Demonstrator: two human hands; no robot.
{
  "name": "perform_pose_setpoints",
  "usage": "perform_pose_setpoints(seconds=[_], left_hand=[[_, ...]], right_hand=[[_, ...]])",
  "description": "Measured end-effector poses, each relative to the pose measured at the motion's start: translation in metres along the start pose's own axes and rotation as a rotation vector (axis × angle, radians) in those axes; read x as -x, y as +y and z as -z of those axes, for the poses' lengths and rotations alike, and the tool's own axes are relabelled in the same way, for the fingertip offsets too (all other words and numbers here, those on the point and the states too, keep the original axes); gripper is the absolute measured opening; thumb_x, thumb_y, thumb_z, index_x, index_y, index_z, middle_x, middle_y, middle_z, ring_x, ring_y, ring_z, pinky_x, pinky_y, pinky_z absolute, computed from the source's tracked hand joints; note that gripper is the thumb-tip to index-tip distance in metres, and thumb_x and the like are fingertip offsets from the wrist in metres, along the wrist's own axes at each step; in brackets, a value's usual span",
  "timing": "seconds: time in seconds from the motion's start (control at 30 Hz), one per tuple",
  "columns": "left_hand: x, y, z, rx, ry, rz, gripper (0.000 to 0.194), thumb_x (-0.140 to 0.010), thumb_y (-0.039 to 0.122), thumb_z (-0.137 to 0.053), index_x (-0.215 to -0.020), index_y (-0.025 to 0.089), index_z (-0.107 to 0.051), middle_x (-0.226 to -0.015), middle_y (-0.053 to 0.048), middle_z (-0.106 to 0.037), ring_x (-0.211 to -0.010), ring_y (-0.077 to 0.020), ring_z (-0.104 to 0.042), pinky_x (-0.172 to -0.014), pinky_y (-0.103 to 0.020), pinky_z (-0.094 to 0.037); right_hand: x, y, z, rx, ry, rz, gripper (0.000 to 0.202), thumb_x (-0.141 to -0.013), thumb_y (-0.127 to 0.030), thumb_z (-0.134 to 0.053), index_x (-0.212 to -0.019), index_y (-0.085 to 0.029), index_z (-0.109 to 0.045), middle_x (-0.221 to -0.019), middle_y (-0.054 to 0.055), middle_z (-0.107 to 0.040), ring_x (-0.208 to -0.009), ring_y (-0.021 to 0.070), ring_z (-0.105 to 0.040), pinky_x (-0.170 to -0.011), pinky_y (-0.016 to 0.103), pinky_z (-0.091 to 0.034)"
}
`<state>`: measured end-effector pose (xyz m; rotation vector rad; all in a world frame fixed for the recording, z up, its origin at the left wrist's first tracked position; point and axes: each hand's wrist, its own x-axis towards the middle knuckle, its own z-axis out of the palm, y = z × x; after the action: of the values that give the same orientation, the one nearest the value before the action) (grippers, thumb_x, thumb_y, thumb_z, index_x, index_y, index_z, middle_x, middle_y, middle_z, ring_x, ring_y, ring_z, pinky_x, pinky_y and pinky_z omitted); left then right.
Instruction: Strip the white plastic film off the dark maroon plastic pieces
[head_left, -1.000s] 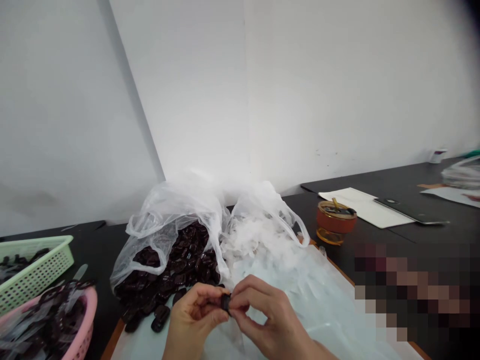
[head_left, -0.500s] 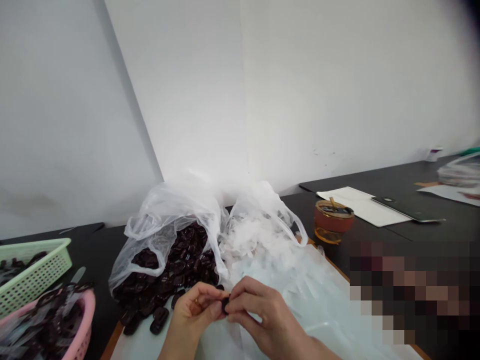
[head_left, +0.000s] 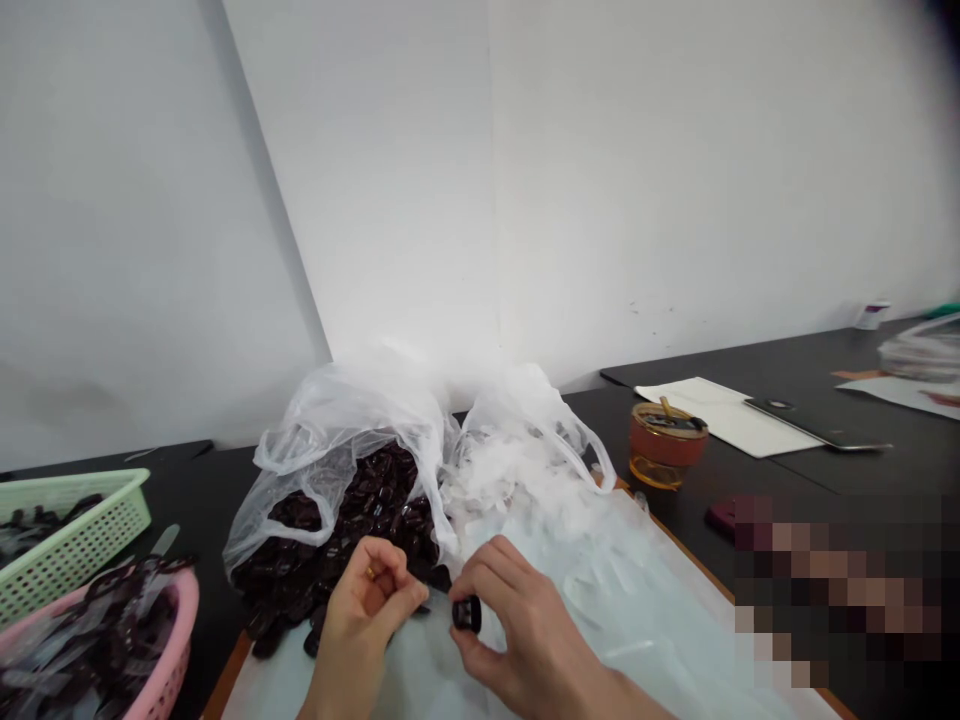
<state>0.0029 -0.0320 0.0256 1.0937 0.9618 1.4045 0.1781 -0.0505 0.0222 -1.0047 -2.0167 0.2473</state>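
Observation:
My right hand pinches a small dark brown, glossy piece between thumb and fingers, above the pale work sheet. Just left of it, my left hand has its thumb and index finger pressed together. Something thin seems to be at their tips, but I cannot make out what. Behind my left hand, a pile of similar dark glossy pieces spills from a clear plastic bag. Beyond my right hand, thin translucent plastic pieces spill from a second plastic bag.
At left stand a pale green basket and a pink basket, both holding dark pieces. On the right are an amber glass container, white paper, a dark flat device and a pixelated patch. A white wall rises behind.
My hands have moved apart from where they met. The dark piece between them is now in my right hand, turned toward view. The view has shifted slightly.

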Motion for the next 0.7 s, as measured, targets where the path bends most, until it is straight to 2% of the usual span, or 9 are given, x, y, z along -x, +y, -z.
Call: perform_pose_setpoints(seconds=[0.13, 0.2, 0.3, 0.37, 0.43, 0.5, 0.57, 0.63, 0.7], left_hand=[[0.0, -0.001, 0.0, 0.0, 0.009, 0.01, 0.028, -0.063, 0.016, -0.08, -0.072, 0.022, -0.054, -0.068, 0.007, -0.052, -0.065, -0.011, -0.05, -0.064, -0.021, -0.043], [0.002, -0.002, -0.001, -0.025, -0.031, 0.034, 0.022, -0.066, 0.021, -0.079, -0.077, 0.021, -0.059, -0.072, 0.005, -0.057, -0.065, -0.0109, -0.05, -0.063, -0.022, -0.043], [0.004, -0.005, -0.003, -0.069, -0.202, 0.096, 0.022, -0.072, 0.034, -0.075, -0.085, 0.019, -0.066, -0.075, 0.001, -0.062, -0.06, -0.0107, -0.05, -0.058, -0.023, -0.042], [0.005, -0.008, -0.005, -0.095, -0.33, 0.139, 0.026, -0.071, 0.04, -0.075, -0.078, 0.017, -0.067, -0.063, 0.003, -0.058, -0.051, -0.0093, -0.047, -0.049, -0.022, -0.039], [0.002, -0.01, -0.003, -0.125, -0.366, 0.176, 0.028, -0.069, 0.042, -0.077, -0.069, 0.016, -0.065, -0.052, 0.005, -0.053, -0.045, -0.0076, -0.045, -0.044, -0.019, -0.035], [-0.003, -0.008, 0.003, -0.113, -0.262, 0.197, 0.027, -0.069, 0.04, -0.078, -0.07, 0.017, -0.066, -0.049, 0.005, -0.057, -0.044, -0.0071, -0.048, -0.042, -0.017, -0.037], [-0.01, 0.003, 0.015, -0.003, -0.023, 0.161, 0.021, -0.067, 0.031, -0.081, -0.075, 0.017, -0.068, -0.055, 0.003, -0.063, -0.049, -0.0081, -0.056, -0.045, -0.014, -0.044], [-0.016, 0.024, 0.035, 0.203, 0.281, 0.047, 0.016, -0.067, 0.017, -0.081, -0.079, 0.016, -0.07, -0.066, 0.001, -0.07, -0.057, -0.0096, -0.063, -0.053, -0.015, -0.053], [-0.019, 0.05, 0.059, 0.319, 0.413, -0.106, 0.007, -0.078, 0.013, -0.068, -0.076, 0.02, -0.068, -0.072, 0.005, -0.071, -0.062, -0.0056, -0.063, -0.06, -0.009, -0.055]], right_hand=[[0.003, 0.002, 0.0, -0.03, 0.003, -0.007, 0.029, -0.068, -0.003, -0.06, -0.092, -0.02, -0.061, -0.089, 0.005, -0.063, -0.084, 0.0193, -0.058, -0.07, 0.027, -0.048], [0.005, 0.004, -0.001, -0.056, -0.003, -0.002, 0.029, -0.069, -0.003, -0.062, -0.094, -0.02, -0.062, -0.09, 0.005, -0.063, -0.083, 0.0187, -0.06, -0.07, 0.027, -0.049], [0.006, 0.005, -0.002, -0.112, -0.016, 0.025, 0.026, -0.073, -0.007, -0.068, -0.096, -0.019, -0.064, -0.091, 0.006, -0.064, -0.084, 0.018, -0.061, -0.072, 0.026, -0.051], [0.005, 0.005, -0.001, -0.168, -0.036, 0.036, 0.018, -0.078, -0.017, -0.071, -0.095, -0.02, -0.065, -0.089, 0.005, -0.065, -0.082, 0.0166, -0.062, -0.072, 0.025, -0.051], [0.002, 0.007, 0.005, -0.214, -0.033, 0.006, 0.017, -0.081, -0.029, -0.072, -0.094, -0.02, -0.065, -0.084, 0.003, -0.066, -0.077, 0.0149, -0.062, -0.07, 0.024, -0.051], [-0.002, 0.013, 0.015, -0.204, 0.034, -0.082, 0.021, -0.082, -0.034, -0.07, -0.097, -0.02, -0.063, -0.082, 0.002, -0.066, -0.073, 0.0143, -0.062, -0.068, 0.025, -0.051], [-0.006, 0.023, 0.026, -0.13, 0.089, -0.176, 0.012, -0.088, -0.031, -0.062, -0.094, -0.02, -0.062, -0.085, 0.002, -0.067, -0.072, 0.0142, -0.062, -0.068, 0.026, -0.051], [-0.009, 0.034, 0.035, -0.029, 0.052, -0.234, 0.007, -0.09, -0.023, -0.055, -0.086, -0.021, -0.061, -0.083, 0.002, -0.066, -0.071, 0.0147, -0.061, -0.063, 0.026, -0.049], [-0.008, 0.044, 0.039, 0.057, -0.024, -0.258, 0.01, -0.087, -0.016, -0.055, -0.082, -0.021, -0.062, -0.081, 0.001, -0.065, -0.071, 0.0156, -0.06, -0.062, 0.026, -0.048]])
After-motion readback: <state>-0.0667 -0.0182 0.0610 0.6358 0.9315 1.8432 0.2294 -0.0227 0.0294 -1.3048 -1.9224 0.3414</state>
